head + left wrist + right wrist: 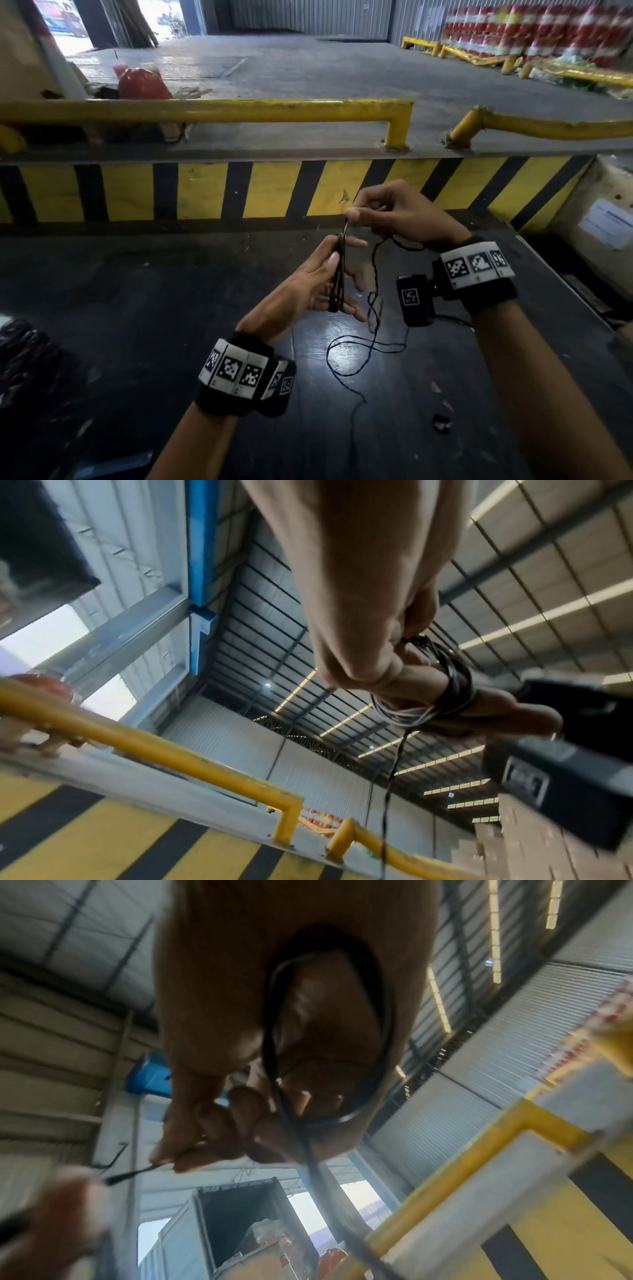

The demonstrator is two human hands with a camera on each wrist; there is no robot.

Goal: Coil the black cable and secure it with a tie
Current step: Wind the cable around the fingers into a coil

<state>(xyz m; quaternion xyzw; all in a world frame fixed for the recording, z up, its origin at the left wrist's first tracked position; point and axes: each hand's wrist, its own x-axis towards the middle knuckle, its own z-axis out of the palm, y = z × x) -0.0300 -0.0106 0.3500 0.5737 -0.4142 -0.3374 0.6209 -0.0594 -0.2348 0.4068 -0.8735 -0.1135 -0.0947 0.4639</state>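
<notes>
The thin black cable [339,274] is partly wound in several loops round the straight fingers of my left hand [308,291], and the thumb presses the loops against them. Just above, my right hand [383,212] pinches the cable between thumb and forefinger. A slack loop hangs under its palm. The loose rest of the cable [363,346] trails in curves across the dark table. In the left wrist view the wraps [455,685] circle the fingers of my left hand [359,615]. In the right wrist view a cable loop [383,1031] hangs below my right hand [222,1015].
The dark worktop [137,325] ends at a yellow-and-black striped ledge [205,195] with a yellow rail [205,109] behind it. A small black-and-white object [442,423] lies near the front right. A black bag [20,353] sits at the left and a cardboard box [599,212] at the right.
</notes>
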